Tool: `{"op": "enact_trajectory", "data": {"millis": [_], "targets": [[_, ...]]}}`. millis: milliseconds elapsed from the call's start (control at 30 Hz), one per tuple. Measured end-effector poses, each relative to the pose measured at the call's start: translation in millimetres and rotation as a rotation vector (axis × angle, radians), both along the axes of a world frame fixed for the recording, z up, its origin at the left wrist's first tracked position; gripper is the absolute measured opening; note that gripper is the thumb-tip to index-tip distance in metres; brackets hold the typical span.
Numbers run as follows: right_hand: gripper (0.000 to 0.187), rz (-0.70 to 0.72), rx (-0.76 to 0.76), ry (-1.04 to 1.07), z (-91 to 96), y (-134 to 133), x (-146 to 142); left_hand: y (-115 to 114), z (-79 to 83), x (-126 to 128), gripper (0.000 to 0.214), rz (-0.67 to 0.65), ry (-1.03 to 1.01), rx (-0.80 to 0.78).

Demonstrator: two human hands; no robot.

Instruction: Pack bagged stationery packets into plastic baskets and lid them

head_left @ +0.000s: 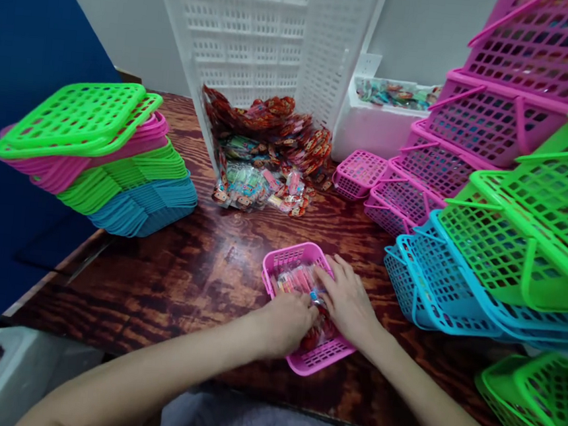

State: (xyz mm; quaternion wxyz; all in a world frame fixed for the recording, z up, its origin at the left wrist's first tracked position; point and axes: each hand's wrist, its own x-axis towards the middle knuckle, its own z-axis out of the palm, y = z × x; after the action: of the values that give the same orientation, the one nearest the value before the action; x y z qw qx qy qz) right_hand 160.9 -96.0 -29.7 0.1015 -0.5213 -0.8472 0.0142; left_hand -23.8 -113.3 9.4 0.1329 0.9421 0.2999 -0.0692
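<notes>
A small pink plastic basket (322, 357) sits on the table in front of me, slightly turned. Clear-wrapped packets (298, 279) with pink and red contents lie inside it. My left hand (287, 323) reaches over the near left side into the basket, its fingers curled in on the packets; what they pinch is hidden. Along the right side lies my right hand (348, 301), fingers stretched out across the rim and touching the packets within.
A tipped white crate (250, 31) stands behind, with a pile of red packets (276, 129) spilling from it. Stacked green, pink and blue baskets (135, 203) stand left. Filled baskets (501, 119) tower on the right. A white foam box (371, 131) holds more packets. The table (167, 295) is dark wood.
</notes>
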Motion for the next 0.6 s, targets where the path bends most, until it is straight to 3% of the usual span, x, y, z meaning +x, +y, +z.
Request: {"op": "enact_trajectory", "data": {"millis": [100, 200, 267, 300, 433, 600], "targets": [[0.040, -0.036, 0.052, 0.071, 10.2, -6, -2, 8, 4.9, -20, 0.030, 0.079, -0.235, -0.154], [0.039, -0.026, 0.022, 0.213, 26.7, -22, -16, 13, 0.3, -50, 0.025, 0.482, -0.661, -0.111], [0.040, 0.031, -0.102, 0.225, 31.3, -31, -32, 12, -11.0, -62, 0.023, 0.754, -0.837, -0.054], [0.042, 0.054, -0.171, 0.185, 31.0, -33, -40, 10, -18.1, -64, 0.024, 0.827, -0.886, -0.062], [0.043, 0.054, -0.306, -0.079, 21.8, -26, -62, -4, -40.9, -55, 0.037, 0.827, -0.890, -0.124], [0.038, 0.095, -0.337, -0.141, 15.3, -12, -71, -13, -49.1, -45, 0.040, 0.804, -0.779, -0.030]]}}
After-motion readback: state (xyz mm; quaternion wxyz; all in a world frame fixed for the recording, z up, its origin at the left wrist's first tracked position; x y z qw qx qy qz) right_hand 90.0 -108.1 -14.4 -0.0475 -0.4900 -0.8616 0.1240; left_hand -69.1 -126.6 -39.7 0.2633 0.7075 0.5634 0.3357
